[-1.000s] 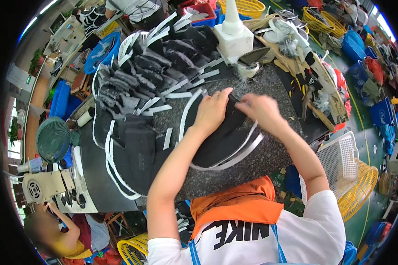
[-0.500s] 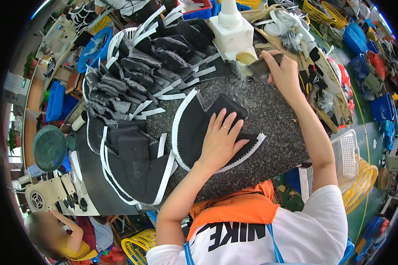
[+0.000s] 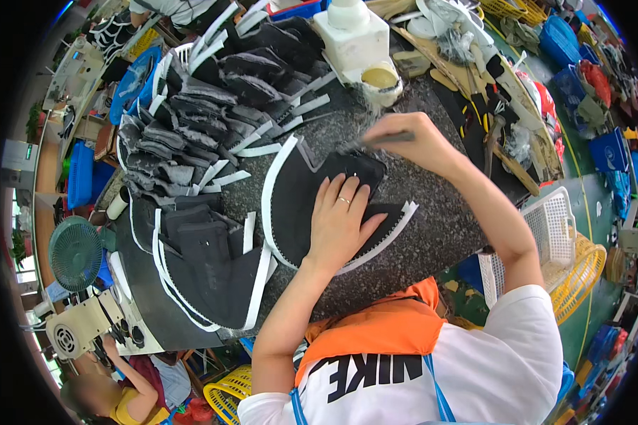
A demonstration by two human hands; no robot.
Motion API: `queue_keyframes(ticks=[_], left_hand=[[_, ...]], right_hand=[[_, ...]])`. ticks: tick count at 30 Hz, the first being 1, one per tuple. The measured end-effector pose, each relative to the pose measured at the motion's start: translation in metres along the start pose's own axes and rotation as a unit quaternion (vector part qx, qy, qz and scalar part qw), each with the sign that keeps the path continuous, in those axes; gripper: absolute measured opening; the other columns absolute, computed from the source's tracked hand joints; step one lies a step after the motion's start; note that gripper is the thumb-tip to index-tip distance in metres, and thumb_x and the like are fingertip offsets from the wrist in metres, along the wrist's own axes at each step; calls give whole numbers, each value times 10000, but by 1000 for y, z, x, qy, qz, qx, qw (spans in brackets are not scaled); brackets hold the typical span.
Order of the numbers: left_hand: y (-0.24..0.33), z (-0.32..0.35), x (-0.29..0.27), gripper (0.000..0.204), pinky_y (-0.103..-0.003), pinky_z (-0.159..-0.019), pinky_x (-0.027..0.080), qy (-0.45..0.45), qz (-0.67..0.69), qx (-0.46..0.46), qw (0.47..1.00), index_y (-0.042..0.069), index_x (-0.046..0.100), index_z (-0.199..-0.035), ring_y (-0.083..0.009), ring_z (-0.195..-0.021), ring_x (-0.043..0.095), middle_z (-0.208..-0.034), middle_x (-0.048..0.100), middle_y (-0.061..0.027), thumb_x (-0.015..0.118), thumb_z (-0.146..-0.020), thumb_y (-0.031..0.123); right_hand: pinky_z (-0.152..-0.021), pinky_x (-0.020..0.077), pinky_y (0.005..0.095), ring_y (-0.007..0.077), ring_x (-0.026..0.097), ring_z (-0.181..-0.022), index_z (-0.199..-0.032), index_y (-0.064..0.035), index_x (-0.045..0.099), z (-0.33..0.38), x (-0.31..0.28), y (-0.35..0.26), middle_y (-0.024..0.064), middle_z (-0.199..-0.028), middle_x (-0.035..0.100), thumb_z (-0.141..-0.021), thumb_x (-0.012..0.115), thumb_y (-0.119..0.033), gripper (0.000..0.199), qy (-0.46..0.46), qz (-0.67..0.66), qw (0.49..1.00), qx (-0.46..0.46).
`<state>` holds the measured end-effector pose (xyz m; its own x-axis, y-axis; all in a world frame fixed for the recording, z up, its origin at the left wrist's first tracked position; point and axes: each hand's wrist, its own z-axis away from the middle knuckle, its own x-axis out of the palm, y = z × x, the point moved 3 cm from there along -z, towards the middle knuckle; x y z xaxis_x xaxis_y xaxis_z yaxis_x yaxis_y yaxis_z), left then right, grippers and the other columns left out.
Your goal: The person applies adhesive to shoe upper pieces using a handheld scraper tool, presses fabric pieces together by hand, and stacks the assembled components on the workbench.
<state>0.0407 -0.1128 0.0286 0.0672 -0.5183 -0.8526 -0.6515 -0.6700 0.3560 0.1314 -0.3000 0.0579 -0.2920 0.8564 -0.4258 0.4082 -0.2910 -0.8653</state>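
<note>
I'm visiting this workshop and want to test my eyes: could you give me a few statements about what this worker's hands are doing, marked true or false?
1. The left hand lies flat on the black fabric piece with white edging. True.
2. The right hand is empty. False: it holds a thin brush.
3. The small cup of yellowish paste stands beyond the right hand. True.
4. The green fan is at the worker's right. False: it is at the left.
5. The stacked dark pieces are red. False: grey and black.
</note>
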Motion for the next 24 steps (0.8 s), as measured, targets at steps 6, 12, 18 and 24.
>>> queue_keyframes(ticks=[6, 12, 18, 24], left_hand=[[0, 0, -3, 448, -477, -1012, 405, 30, -11, -8, 999, 19, 616, -1070, -335, -1127, 541, -1151, 575, -154, 767, -768, 314], [4, -3, -3, 454, -433, -898, 423, 32, -24, -4, 999, 12, 606, -1040, -324, -1071, 557, -1126, 574, -152, 769, -766, 335], [0, 3, 0, 467, -418, -858, 423, 47, -26, -18, 998, 9, 599, -1026, -318, -1051, 567, -1095, 582, -147, 770, -762, 354], [3, -1, -4, 461, -406, -850, 429, 45, -31, -16, 998, 14, 592, -997, -312, -1030, 575, -1074, 586, -145, 778, -750, 357]], right_hand=[[-692, 524, 273, 132, 661, -761, -920, 21, 715, 52, -60, -6, 61, -847, 690, -768, 693, 58, 158, 18, 20, 985, 171], [-719, 519, 317, 196, 667, -796, -986, -28, 718, 18, -7, -4, 88, -853, 686, -782, 726, -16, 205, -34, 102, 994, 20], [-612, 538, 274, 127, 655, -665, -1005, -4, 711, 4, -21, -37, 88, -888, 700, -836, 696, -31, 172, 44, 63, 989, 123], [-599, 533, 255, 130, 657, -648, -1004, 26, 705, 23, -20, -6, 98, -848, 701, -853, 697, -53, 170, 8, 126, 987, 97]])
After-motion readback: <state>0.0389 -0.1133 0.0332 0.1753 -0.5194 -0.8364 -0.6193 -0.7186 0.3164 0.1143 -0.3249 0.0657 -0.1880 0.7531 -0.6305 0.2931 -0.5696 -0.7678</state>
